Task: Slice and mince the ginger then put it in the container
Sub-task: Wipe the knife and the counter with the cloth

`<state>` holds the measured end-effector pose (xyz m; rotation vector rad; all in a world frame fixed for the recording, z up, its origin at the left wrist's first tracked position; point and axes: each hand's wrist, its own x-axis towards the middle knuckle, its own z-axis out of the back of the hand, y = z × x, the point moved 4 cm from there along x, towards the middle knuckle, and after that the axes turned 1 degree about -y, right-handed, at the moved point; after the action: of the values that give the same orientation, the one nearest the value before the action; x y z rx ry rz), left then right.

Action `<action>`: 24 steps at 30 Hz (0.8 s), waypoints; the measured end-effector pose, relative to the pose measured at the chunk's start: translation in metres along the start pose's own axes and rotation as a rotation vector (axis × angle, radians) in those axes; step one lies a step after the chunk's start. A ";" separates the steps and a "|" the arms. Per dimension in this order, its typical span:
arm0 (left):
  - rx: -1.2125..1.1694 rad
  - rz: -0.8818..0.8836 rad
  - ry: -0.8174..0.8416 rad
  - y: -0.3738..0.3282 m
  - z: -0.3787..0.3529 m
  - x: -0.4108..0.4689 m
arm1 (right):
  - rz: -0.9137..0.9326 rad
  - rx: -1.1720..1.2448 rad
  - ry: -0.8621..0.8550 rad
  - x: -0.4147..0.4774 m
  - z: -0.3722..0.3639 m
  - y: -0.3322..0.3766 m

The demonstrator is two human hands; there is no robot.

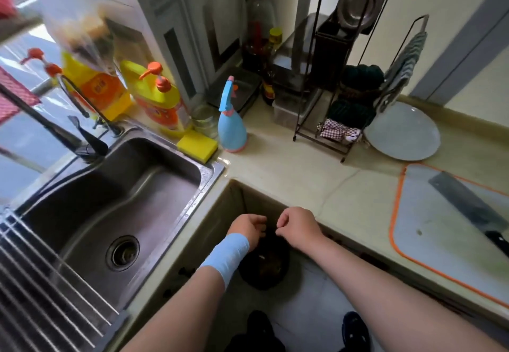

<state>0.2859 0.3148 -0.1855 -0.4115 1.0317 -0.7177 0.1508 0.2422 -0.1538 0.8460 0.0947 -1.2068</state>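
No ginger discernible; possibly hidden in left hand [246, 227]. It and right hand [298, 229] curl above dark bin [264, 269]; whether either grips anything, cannot tell. Judgement: ginger light, firm, knobbly; pinch across thickest part. Cleaver [465, 202] lies on cutting board [429, 230].

A stainless steel sink [154, 186] fills the frame's left. At its upper-right corner a yellow rectangular sponge [197, 145] lies beside a light blue plastic spray bottle [231, 125]; a round grey plate [403, 131] sits at upper right.
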 end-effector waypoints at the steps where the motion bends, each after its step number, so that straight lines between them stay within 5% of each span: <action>1: -0.002 0.003 0.008 -0.002 0.000 -0.001 | 0.010 -0.012 0.003 0.000 -0.001 0.001; 6: 0.199 -0.075 -0.004 -0.026 0.004 -0.010 | 0.098 -0.116 0.139 -0.005 -0.002 0.004; 13: 0.298 -0.238 -0.057 -0.097 -0.010 -0.024 | 0.045 0.142 -0.047 -0.016 0.062 -0.020; 24: 0.438 -0.442 0.079 -0.237 -0.174 -0.035 | -0.125 0.011 -0.270 -0.047 0.201 -0.219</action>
<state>0.0395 0.1755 -0.0982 -0.2297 0.8304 -1.3343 -0.1251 0.1335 -0.1049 0.6872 -0.0801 -1.4300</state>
